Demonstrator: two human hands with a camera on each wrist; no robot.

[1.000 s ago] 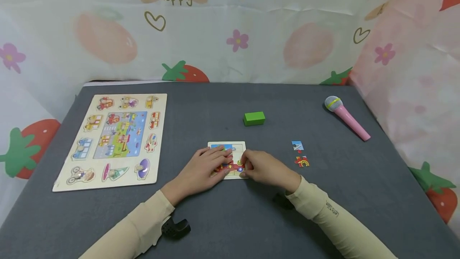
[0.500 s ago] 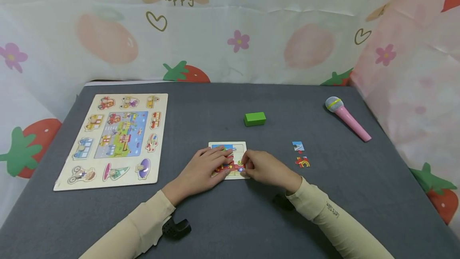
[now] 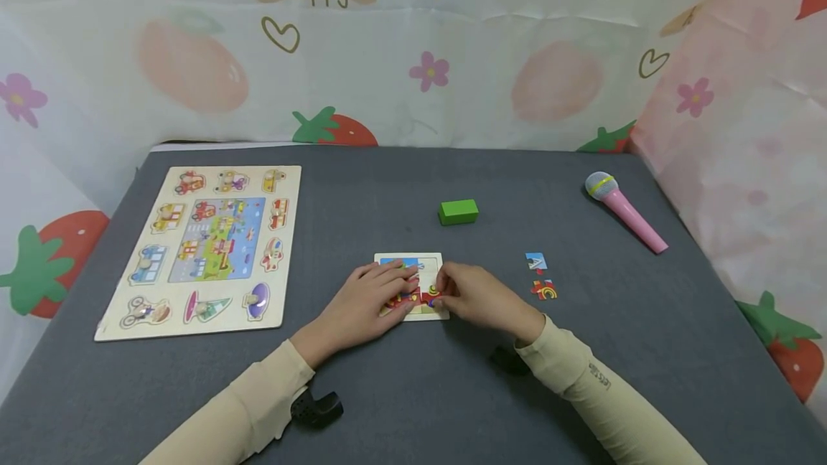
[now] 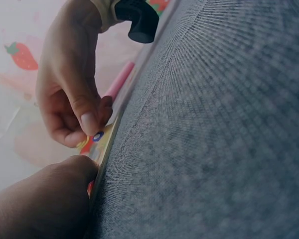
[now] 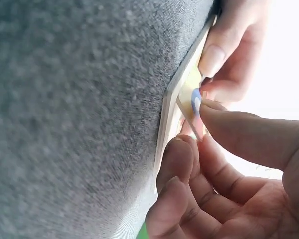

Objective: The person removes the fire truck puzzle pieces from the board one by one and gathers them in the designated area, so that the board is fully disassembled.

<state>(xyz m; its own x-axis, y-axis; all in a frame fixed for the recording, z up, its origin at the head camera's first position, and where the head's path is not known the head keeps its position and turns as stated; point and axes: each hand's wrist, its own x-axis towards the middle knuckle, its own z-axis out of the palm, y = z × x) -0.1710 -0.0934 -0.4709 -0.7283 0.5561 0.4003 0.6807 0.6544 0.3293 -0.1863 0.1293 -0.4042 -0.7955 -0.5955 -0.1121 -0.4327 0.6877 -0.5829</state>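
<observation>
A small jigsaw board point(image 3: 431, 265) with a pale frame and a red vehicle picture lies on the table. My left hand point(image 3: 362, 307) rests flat across its left part, fingers extended and covering some of the picture. At the board's right side, my right hand point(image 3: 483, 300) pinches a jigsaw piece point(image 5: 196, 102) between thumb and fingers. That piece, marked with a blue and white wheel, is tilted up at the frame's edge in the right wrist view. Two loose jigsaw pieces lie to the right, one blue point(image 3: 535, 261) and one red and yellow point(image 3: 543, 290).
A large wooden peg puzzle point(image 3: 289, 235) with vehicle shapes lies on the left. Behind the small board sits a green block point(image 3: 458, 212). A pink toy microphone point(image 3: 627, 214) lies at the back right. Printed cloth point(image 3: 478, 20) hangs behind the grey table point(image 3: 388, 393).
My right hand has risen slightly, and the piece it pinches now tilts up from the board's lower right. My left hand stays in place on the board.
</observation>
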